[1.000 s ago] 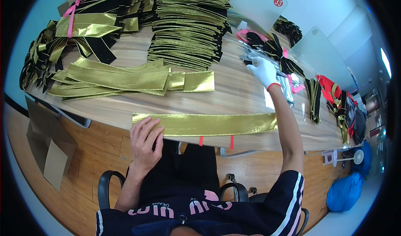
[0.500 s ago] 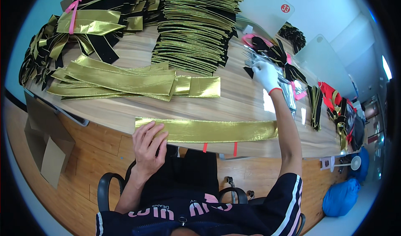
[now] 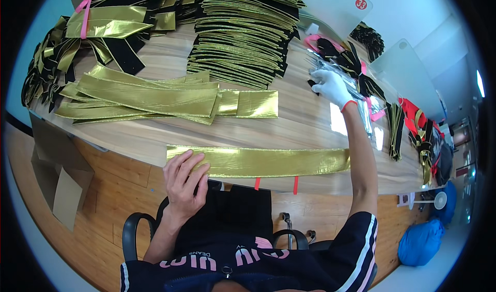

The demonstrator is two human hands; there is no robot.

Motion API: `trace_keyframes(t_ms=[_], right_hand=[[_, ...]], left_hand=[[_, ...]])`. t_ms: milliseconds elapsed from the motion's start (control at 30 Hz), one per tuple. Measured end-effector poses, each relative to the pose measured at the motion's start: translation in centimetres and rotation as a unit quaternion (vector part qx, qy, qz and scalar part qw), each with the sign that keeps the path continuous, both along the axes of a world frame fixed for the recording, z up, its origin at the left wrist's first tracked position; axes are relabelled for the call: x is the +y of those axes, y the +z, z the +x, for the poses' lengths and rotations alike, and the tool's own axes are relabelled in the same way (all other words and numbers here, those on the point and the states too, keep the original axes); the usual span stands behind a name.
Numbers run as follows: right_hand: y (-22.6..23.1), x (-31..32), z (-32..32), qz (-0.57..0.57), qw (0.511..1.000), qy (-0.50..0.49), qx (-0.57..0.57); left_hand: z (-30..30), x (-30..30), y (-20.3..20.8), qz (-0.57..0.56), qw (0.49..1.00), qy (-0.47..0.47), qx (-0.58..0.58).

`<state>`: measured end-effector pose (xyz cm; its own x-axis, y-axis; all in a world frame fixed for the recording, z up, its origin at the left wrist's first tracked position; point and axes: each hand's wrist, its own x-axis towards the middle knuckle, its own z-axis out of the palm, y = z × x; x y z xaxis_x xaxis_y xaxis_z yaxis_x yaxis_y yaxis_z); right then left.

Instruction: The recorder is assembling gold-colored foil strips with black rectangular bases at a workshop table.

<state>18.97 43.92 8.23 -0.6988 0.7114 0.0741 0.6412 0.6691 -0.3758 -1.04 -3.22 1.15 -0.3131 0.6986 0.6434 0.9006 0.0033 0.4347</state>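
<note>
Item one, as I log it from my remote seat: a gold strip (image 3: pixel 274 163), shiny face up, laid along the near edge of the wood-grain table (image 3: pixel 305 132), long axis left to right, one squared end pointing left, the other pointing right to where the right forearm crosses the view. Left hand (image 3: pixel 185 186): bare, fingers loosely spread, tips resting on the strip's left end. Right hand (image 3: pixel 331 88): white glove, red cuff, fingers curled over a small dark piece (image 3: pixel 313 85) at the far right; I cannot tell whether they grip it. Just beside that glove: silvery clear packets (image 3: pixel 365 113). Beyond the strip, left: a loose pile of gold strips (image 3: pixel 150 98), ends overlapping, mostly running left to right. Far middle: a tall stack of black strips (image 3: pixel 240 39) with gold edges. Far left: a black-and-gold bundle (image 3: pixel 111 29) bound by a pink tie (image 3: pixel 85 18). Containers: one open cardboard box (image 3: pixel 44 186) on the floor at left, a flap standing out, its inside largely hidden from me; one bulging blue sack (image 3: pixel 421 243) on the floor at right, contents concealed.
</note>
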Motion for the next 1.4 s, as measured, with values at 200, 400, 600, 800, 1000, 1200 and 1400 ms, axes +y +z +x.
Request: trace_keyframes(t_ms=[200, 400, 600, 800, 1000, 1200, 1400], right_hand=[[0.4, 0.4, -0.5, -0.010, 1.000, -0.027, -0.008], [2.2, 6.7, -3.1, -0.030, 0.942, -0.076, 0.327], [3.6, 6.7, -1.8, 0.042, 0.949, -0.132, 0.284], [4.6, -1.7, 0.2, -0.041, 0.958, -0.030, 0.283], [6.3, -16.1, 2.2, -0.082, 0.983, 0.058, 0.151], [3.2, -26.6, 1.1, 0.030, 0.966, 0.256, 0.018], [1.6, -29.2, 0.8, 0.073, 0.970, 0.229, 0.036]], left_hand=[[-0.1, -0.1, 0.1, -0.005, 1.000, 0.002, 0.001], [-0.1, -0.1, 0.2, -0.014, 1.000, 0.006, 0.008], [-0.3, 0.1, 0.1, -0.008, 1.000, -0.007, 0.005], [-0.1, -0.6, -0.1, -0.015, 1.000, -0.004, 0.003], [-0.2, -0.2, 0.0, 0.001, 1.000, -0.010, -0.005], [-0.7, -0.7, -0.4, 0.012, 1.000, -0.004, -0.008], [-1.3, -1.9, 0.4, 0.086, 0.996, 0.022, 0.001]])
